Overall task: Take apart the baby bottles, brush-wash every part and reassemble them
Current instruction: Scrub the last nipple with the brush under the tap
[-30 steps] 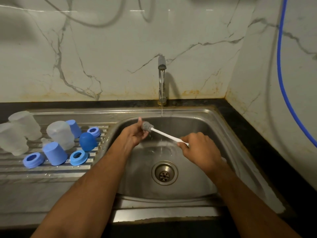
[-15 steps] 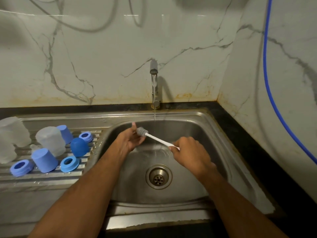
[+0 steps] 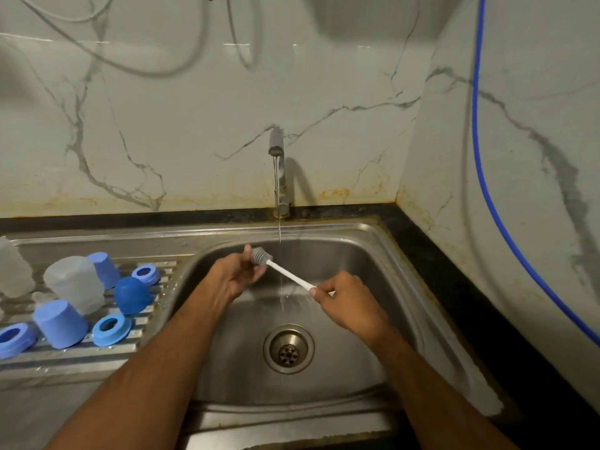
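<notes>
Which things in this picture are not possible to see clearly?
- Head view: the left hand covers whatever it holds against the brush.
- The brush handle's end is hidden inside the right hand.
- The clear bottle is cut by the left edge.

Grey-headed white brush (image 3: 285, 272) slanted over basin; blue caps (image 3: 60, 323), rings (image 3: 111, 325), seemingly frosted bottles (image 3: 74, 284) on drainboard.

Your view is dim, with a greenish cast. Light from above throws the tap's (image 3: 278, 177) shadow right of it onto the wall. Soft glare below it on the sink (image 3: 373, 254) basin. Edges bow; forearms blur.
</notes>
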